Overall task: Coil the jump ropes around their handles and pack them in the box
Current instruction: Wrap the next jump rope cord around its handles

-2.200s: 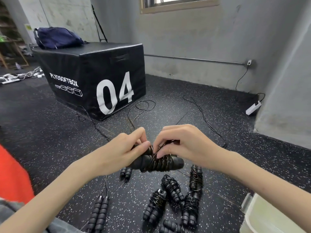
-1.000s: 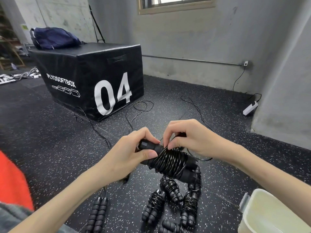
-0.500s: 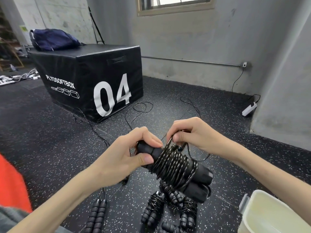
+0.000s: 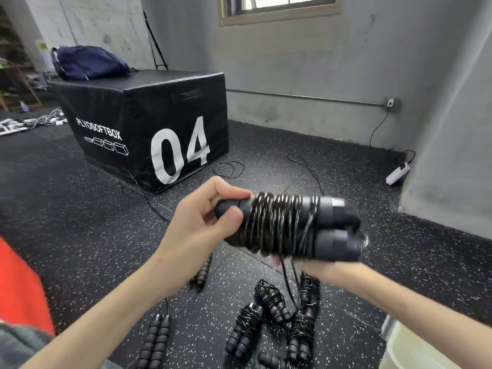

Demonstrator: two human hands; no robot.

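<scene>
Your left hand (image 4: pixel 205 225) grips the near end of the paired handles (image 4: pixel 335 227), fingers and thumb curled round them, holding the bundle roughly level above the floor (image 4: pixel 80 209). The rope coil (image 4: pixel 277 225) is wound around the middle of both handles, in close turns. Your right hand (image 4: pixel 327 270) sits under the far end of the bundle, mostly hidden and blurred; whether it holds the rope tail cannot be told. A thin strand (image 4: pixel 288 280) hangs down from the coil near that hand.

Procedure for the step in hand, judged to be finishing the wrap:
1. Keep the left grip firm so the two handles stay parallel and touching.
2. Keep the free strand under tension; slack is likely to loosen the outer turns.
3. Lay the remaining turns beside those in place, not crossing over them.
4. Tuck the end under a tight turn before releasing.

Pose: the left forearm rises from lower left, wrist bent slightly inward. The right forearm enters from lower right, palm apparently up under the bundle.

Several coiled ropes (image 4: pixel 271 304) lie on the floor below your hands, and one uncoiled pair of handles (image 4: pixel 155 339) lies to their left. The pale box (image 4: pixel 415 347) stands at lower right, near the finished ropes.
</scene>
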